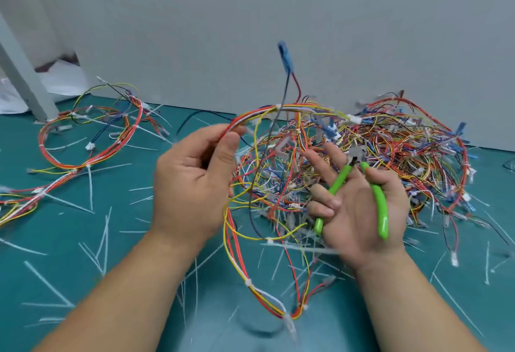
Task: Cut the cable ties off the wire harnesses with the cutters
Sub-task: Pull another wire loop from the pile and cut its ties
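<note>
Left hand (192, 184), one harness (249, 282); right hand (359, 212), cutters (338, 181).

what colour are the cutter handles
Bright green cutter handles, held in the right hand; head view.

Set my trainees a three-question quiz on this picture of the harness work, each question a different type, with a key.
1. The handles of the cutters in the right hand are: A spread apart; B squeezed together; C taped together.
2. True or false: the left hand grips a wire harness.
3. What colour is the connector sticking up above that harness?
Key: 1 A; 2 true; 3 blue.
</note>
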Demonstrator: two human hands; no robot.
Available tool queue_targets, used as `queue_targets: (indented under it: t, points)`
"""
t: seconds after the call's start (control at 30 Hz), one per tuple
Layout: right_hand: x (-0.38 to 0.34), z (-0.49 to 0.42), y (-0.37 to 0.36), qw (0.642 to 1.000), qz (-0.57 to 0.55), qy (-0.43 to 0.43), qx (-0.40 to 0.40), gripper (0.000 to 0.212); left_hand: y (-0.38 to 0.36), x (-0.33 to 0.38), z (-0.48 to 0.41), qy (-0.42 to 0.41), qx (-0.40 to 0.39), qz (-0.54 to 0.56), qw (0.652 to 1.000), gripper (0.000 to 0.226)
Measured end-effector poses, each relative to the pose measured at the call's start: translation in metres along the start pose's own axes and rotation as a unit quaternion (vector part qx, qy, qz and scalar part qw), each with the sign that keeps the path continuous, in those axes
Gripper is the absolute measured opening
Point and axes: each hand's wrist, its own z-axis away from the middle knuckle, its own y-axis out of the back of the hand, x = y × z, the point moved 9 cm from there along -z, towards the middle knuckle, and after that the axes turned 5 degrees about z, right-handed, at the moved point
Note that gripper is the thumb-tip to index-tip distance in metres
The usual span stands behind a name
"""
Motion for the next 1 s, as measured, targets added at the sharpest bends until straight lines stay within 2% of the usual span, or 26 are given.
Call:
queue_targets:
  t: [0.13, 0.2, 0.33, 0.5, 0.6, 0.73, 0.8, 0.9, 1.0]
  points:
    - [-0.003, 0.002, -0.006, 1.0, 0.002, 0.0, -0.018, 0.051, 0.0, -0.015, 0.003, 0.053, 0.02, -0.048, 0.997, 0.019]
    - [0.003, 0.005, -0.015, 0.998, 0.019, -0.028, -0.051, 0.048, 0.007, -0.014, 0.001, 0.056, 0.05, -0.048, 0.996, 0.018]
    - [0.03, 0.014, -0.032, 0.982, 0.093, -0.121, -0.108, 0.08, 0.016, -0.008, -0.005, 0.054, 0.084, 0.021, 0.995, 0.018]
    - [0.043, 0.016, -0.039, 0.98, 0.075, -0.147, -0.109, 0.094, 0.003, -0.001, -0.001, 0.043, 0.043, 0.093, 0.994, 0.021]
    - [0.033, 0.015, -0.043, 0.986, 0.046, -0.111, -0.115, 0.094, 0.005, 0.007, -0.002, 0.009, 0.056, 0.102, 0.993, 0.018]
    - [0.003, 0.012, -0.039, 0.995, 0.021, -0.004, -0.094, 0.086, 0.03, 0.01, -0.009, -0.035, 0.136, 0.099, 0.985, 0.018]
    - [-0.013, 0.011, -0.031, 0.997, 0.013, 0.041, -0.065, 0.074, 0.041, 0.008, -0.012, -0.041, 0.167, 0.097, 0.98, 0.019]
    - [-0.021, 0.012, -0.021, 0.997, 0.024, 0.072, -0.016, 0.06, 0.044, 0.001, -0.013, -0.029, 0.173, 0.087, 0.981, 0.016]
    - [-0.024, 0.014, -0.019, 0.994, 0.047, 0.102, 0.018, 0.059, 0.04, -0.015, -0.014, 0.031, 0.154, 0.061, 0.986, 0.015]
